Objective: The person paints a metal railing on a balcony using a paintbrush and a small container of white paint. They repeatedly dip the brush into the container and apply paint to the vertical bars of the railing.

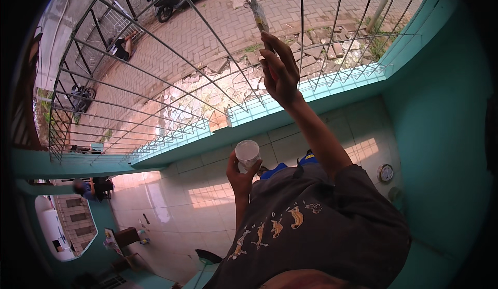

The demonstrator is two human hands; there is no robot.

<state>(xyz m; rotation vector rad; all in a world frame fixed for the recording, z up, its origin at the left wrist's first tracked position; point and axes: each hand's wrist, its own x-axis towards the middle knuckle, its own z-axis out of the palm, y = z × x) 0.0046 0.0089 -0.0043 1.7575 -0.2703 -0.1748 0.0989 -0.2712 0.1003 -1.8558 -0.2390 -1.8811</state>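
My left hand (pixel 240 179) is wrapped round a small clear cup (pixel 248 153), held in front of my body; its round top looks whitish. Raised up and forward, my right hand (pixel 282 74) is closed on a slim paintbrush (pixel 258 17), its fingers partly hiding the handle. The brush's pale, yellowish end lies against or very near a vertical bar of the dark metal window grille (pixel 302 24); whether it touches cannot be told.
A turquoise sill (pixel 311 85) runs below the grille, with a turquoise wall (pixel 441 118) at right. Outside are brick paving, broken tiles, a parked motorbike (pixel 181 1) and a person (pixel 122 48). Another person (pixel 91 188) is at far left, beyond the tiled floor (pixel 207 201).
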